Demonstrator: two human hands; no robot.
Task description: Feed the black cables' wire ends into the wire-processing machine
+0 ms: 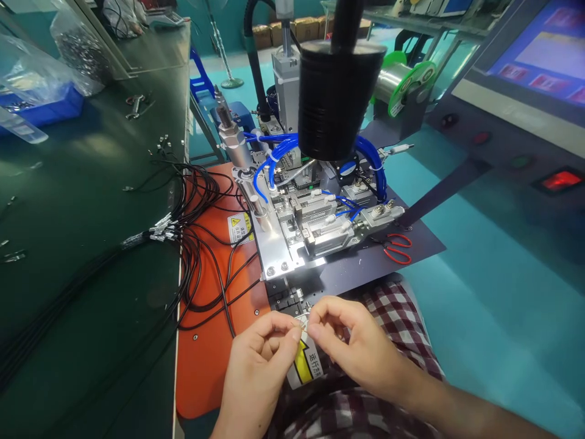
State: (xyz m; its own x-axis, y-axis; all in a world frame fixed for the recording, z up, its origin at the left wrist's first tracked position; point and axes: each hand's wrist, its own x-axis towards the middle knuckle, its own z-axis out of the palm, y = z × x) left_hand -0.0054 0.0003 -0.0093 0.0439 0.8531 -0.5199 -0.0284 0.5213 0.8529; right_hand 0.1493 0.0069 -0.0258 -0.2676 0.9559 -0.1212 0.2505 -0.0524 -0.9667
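Fingertips of left hand [258,360] and right hand [351,347] pinched together on small part [303,326] (too tiny to identify); best held steady, light grip, close to fixture [287,299].

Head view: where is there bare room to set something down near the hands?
Bare: the orange pad below the cables, beside the left hand; the green mat between the blue bin and the cables; a narrow strip of dark plate left of the scissors. Crowded: the fixture, and where the right hand and left pinch a small part.
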